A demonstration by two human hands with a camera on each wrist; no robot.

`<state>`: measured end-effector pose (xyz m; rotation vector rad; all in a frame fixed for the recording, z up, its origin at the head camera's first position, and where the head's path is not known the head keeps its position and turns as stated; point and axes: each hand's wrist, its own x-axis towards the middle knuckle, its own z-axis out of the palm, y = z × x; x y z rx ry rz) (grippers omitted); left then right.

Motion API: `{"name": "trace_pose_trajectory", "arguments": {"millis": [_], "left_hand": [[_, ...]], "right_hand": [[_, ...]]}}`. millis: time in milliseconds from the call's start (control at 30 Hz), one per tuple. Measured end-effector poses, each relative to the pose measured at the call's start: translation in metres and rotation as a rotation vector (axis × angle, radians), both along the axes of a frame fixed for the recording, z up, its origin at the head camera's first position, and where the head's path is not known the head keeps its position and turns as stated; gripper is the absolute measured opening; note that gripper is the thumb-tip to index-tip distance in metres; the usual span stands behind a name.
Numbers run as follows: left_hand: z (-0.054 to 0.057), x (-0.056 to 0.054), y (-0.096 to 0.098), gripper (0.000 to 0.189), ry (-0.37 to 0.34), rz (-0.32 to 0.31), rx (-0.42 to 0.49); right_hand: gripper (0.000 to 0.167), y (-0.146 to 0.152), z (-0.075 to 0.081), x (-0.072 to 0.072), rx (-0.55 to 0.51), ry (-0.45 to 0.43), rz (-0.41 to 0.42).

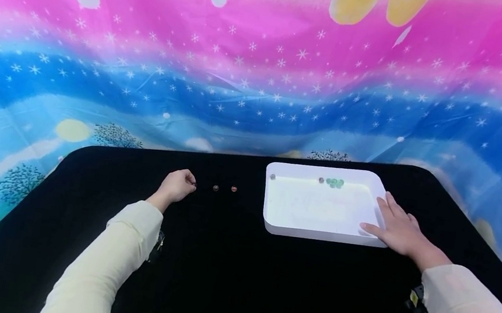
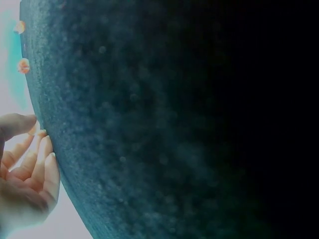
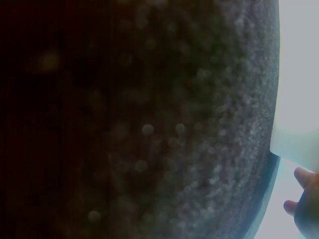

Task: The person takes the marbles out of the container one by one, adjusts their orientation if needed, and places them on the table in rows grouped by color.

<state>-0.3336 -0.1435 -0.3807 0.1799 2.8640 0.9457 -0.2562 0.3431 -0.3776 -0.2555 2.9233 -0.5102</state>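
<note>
My left hand [image 1: 176, 186] is low over the black tabletop at the left, thumb and fingertips together. In the left wrist view a small pale-orange marble [image 2: 35, 129] shows partly between the thumb and fingers; most of it is hidden. Two reddish-brown marbles, a nearer one [image 1: 215, 188] and a farther one [image 1: 234, 189], lie in a row to its right. With fingers extended, my right hand [image 1: 397, 228] rests on the right wall of a white tray [image 1: 317, 235], its thumb over the front corner. Inside the tray are several green marbles [image 1: 335, 183] and two greyish ones [image 1: 272, 177].
A black cloth [image 1: 224, 281] covers the table. Behind it hangs a pink and blue patterned curtain [image 1: 244, 70]. Dark wrist cameras sit under the left cuff [image 1: 156, 247] and the right cuff [image 1: 416, 303].
</note>
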Motion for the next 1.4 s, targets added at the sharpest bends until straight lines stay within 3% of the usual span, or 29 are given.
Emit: {"name": "trace_pose_trajectory", "arguments": {"millis": [300,633,867,1100,1200,1400], "left_hand": [[0.0,0.002,-0.002,0.015,-0.001,0.019,-0.024],[0.001,0.001,-0.002,0.014,0.042,-0.048,-0.126],[0.003,-0.001,-0.005,0.016,0.022,-0.086,-0.127],[-0.001,-0.008,-0.005,0.016,-0.023,-0.05,-0.098],[-0.004,-0.012,-0.005,0.014,-0.004,-0.05,-0.079],[0.006,-0.006,0.001,0.019,-0.033,0.033,-0.053]], "right_hand": [[0.094,-0.002,0.001,-0.002,0.008,0.001,0.001],[0.093,-0.002,0.0,-0.003,0.001,-0.004,0.005],[0.094,-0.003,-0.001,-0.003,-0.002,-0.005,-0.003],[0.093,-0.003,0.0,-0.002,-0.007,0.001,0.007],[0.093,-0.002,0.001,-0.001,-0.008,0.002,0.007],[0.093,-0.001,-0.001,-0.001,-0.01,-0.001,0.002]]}}
